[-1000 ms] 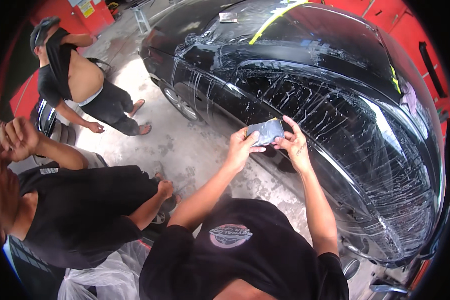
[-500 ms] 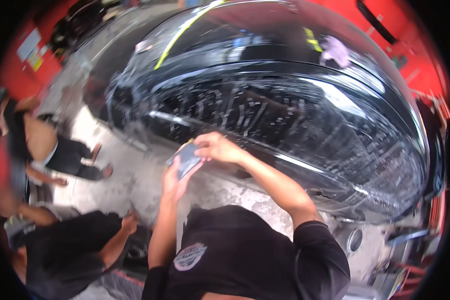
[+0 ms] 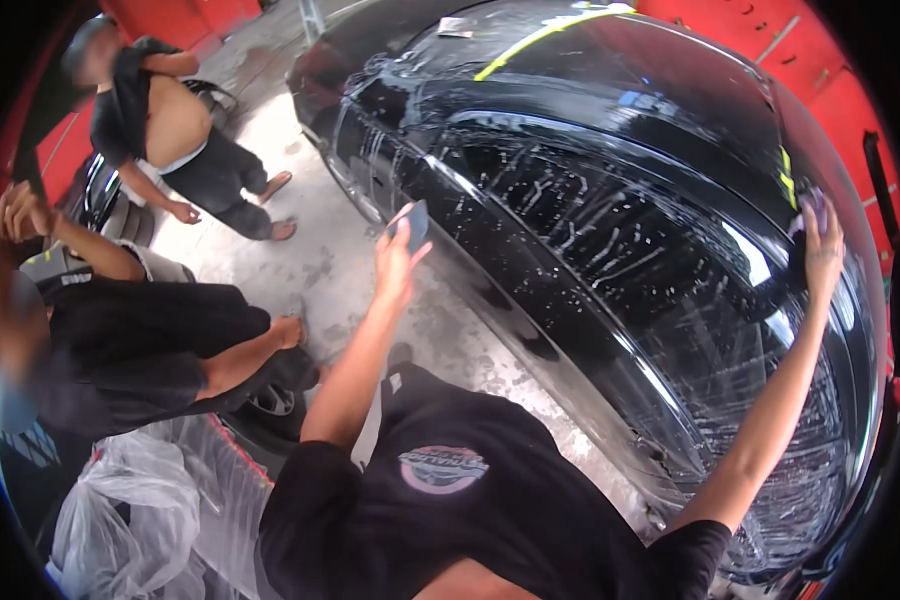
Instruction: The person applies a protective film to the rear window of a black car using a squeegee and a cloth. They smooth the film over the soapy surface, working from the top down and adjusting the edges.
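My left hand (image 3: pixel 395 268) is raised in front of the car's side, fingers closed round a flat dark grey rectangular piece (image 3: pixel 419 226). Whether that piece is sandpaper or a thin pad cannot be made out. Far to the right, my right hand (image 3: pixel 825 250) reaches over the car and grips a light purple cloth (image 3: pixel 810 206), which lies against the dark bodywork. The black car (image 3: pixel 610 150) has whitish streaks and droplets over its side windows and panels. A yellow tape strip (image 3: pixel 540 40) runs over its upper surface, and a shorter yellow strip (image 3: pixel 787 175) is beside the cloth.
Two people are on my left: one standing farther off (image 3: pixel 175 115), one nearer in a black shirt (image 3: pixel 150 350). Clear plastic sheeting (image 3: pixel 135 500) covers something at the lower left. Wet concrete floor (image 3: pixel 340 300) lies between them and the car. Red walls (image 3: pixel 800 50) stand behind.
My right hand has left the grey piece and moved far right onto the purple cloth. My left hand keeps the piece, now higher and farther right. The view has turned, bringing the two people further in.
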The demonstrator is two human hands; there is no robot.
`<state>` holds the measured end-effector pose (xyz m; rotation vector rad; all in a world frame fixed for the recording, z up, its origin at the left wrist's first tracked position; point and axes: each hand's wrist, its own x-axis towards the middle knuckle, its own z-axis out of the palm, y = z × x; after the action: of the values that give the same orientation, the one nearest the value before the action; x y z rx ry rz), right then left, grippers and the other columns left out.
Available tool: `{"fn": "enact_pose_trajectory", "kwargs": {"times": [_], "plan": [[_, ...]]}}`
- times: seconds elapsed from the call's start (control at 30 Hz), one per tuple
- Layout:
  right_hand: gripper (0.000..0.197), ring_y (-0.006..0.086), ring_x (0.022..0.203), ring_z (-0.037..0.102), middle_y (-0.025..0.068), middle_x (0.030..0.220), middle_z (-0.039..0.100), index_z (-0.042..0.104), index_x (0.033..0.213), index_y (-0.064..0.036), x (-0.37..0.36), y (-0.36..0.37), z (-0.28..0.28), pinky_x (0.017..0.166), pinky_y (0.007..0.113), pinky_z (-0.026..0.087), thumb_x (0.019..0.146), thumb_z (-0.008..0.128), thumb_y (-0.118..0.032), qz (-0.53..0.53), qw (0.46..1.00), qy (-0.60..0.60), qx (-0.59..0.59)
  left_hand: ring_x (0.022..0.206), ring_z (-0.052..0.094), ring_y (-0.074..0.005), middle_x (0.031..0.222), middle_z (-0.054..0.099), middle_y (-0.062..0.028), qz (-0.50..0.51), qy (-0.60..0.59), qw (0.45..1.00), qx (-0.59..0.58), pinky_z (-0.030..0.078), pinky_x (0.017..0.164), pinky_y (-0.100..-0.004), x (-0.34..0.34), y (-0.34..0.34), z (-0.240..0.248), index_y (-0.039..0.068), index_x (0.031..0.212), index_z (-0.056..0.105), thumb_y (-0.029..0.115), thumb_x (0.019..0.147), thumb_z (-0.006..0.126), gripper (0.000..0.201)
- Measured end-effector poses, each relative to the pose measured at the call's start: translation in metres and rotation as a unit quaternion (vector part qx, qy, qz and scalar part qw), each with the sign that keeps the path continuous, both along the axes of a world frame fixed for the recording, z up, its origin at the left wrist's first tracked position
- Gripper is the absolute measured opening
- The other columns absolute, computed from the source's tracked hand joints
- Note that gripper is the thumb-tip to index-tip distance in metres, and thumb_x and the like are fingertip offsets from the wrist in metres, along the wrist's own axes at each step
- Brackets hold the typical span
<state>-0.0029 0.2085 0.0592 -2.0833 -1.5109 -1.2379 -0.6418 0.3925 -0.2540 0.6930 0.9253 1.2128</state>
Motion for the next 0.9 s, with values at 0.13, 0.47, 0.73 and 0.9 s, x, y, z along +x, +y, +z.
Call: {"fn": "enact_pose_trajectory", "kwargs": {"times": [0.13, 0.47, 0.73, 0.9], "plan": [[0.048, 0.0403, 0.122, 0.064, 0.0262, 0.13, 0.066, 0.064, 0.141, -0.0133, -0.004, 0.028, -0.002, 0.104, 0.048, 0.049, 0.098, 0.067, -0.035, -0.071, 0.992, 0.106, 0.0, 0.129, 0.06, -0.0209, 0.149, 0.059, -0.0058, 0.041, 0.061, 0.997, 0.019, 0.057, 0.095, -0.0408, -0.004, 0.063, -0.007, 0.015, 0.151, 0.057, 0.027, 0.113, 0.049, 0.04], [0.046, 0.0363, 0.129, 0.057, 0.0179, 0.136, 0.061, 0.061, 0.146, -0.0161, -0.203, 0.176, -0.059, 0.109, 0.047, 0.045, 0.1, 0.054, -0.02, -0.002, 0.992, -0.006, -0.127, 0.14, 0.055, -0.0368, 0.15, 0.058, -0.0219, 0.156, 0.33, 0.899, 0.244, 0.041, 0.118, -0.0444, -0.014, 0.311, 0.008, 0.005, 0.147, 0.058, 0.02, 0.11, 0.047, 0.041], [0.048, 0.0396, 0.126, 0.06, 0.0202, 0.136, 0.063, 0.061, 0.146, -0.0106, -0.202, 0.175, -0.06, 0.107, 0.049, 0.047, 0.099, 0.05, -0.013, 0.004, 0.993, -0.011, -0.119, 0.157, 0.029, -0.0388, 0.166, 0.04, -0.019, 0.112, 0.43, 0.827, 0.345, 0.02, 0.128, -0.0576, 0.063, 0.343, -0.064, 0.0, 0.152, 0.049, 0.022, 0.111, 0.046, 0.047], [0.049, 0.0417, 0.127, 0.059, 0.0233, 0.138, 0.062, 0.06, 0.146, -0.0065, -0.202, 0.167, -0.058, 0.109, 0.05, 0.045, 0.101, 0.045, -0.015, 0.007, 0.992, -0.006, -0.129, 0.153, 0.041, -0.0338, 0.158, 0.053, -0.0104, 0.095, 0.414, 0.812, 0.4, 0.022, 0.127, -0.0573, 0.033, 0.374, -0.066, 0.007, 0.146, 0.059, 0.02, 0.11, 0.05, 0.04]]}}
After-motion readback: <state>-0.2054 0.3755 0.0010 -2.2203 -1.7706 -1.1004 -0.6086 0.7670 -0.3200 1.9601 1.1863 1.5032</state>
